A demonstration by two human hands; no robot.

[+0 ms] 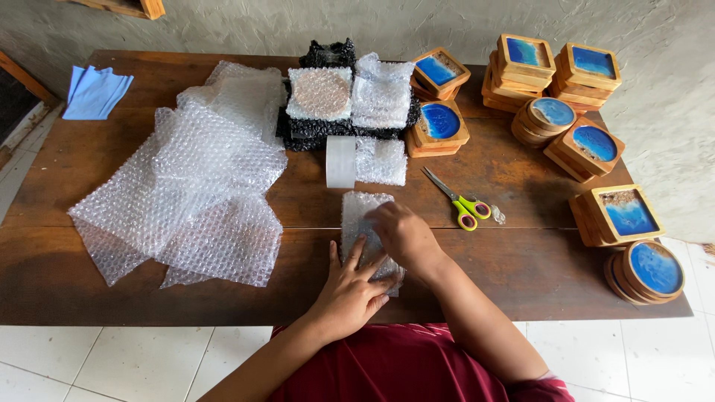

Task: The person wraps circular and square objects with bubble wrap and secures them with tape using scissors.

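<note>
Tabletop [112,298], both hands flat on bubble-wrapped bundle [359,212].

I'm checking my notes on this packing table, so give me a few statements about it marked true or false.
1. Both hands, left hand and right hand, press on a bubble-wrapped bundle. True.
2. The scissors have red handles. False: the handles are yellow-green.
3. A roll of clear tape stands on the table beyond the bundle. True.
4. The loose bubble wrap sheets lie to the person's right. False: they lie to the left.
5. The wooden coasters have blue centres. True.
</note>
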